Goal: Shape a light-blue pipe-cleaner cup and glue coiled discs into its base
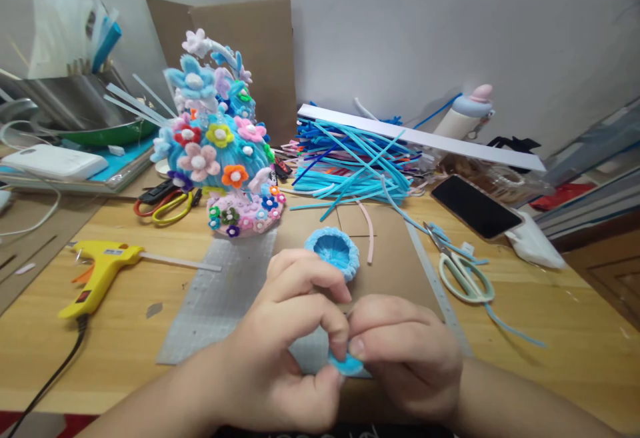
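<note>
Left grip (287,338) and right grip (413,351) pinch blue piece (347,365) near open-topped cup (352,255).

Plain grey wall (380,25), light wooden tabletop (570,308), brown panelled woodwork (615,261) at the right edge

The glue stick (183,262) and blue cup (352,262) hem in a free passage over the grey mat (225,305).

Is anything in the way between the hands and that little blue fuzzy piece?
No, nothing visible is in the way. The left hand and right hand both have fingers right on the blue piece. The round blue cup shape sits beyond the hands, not between them and the piece.
</note>
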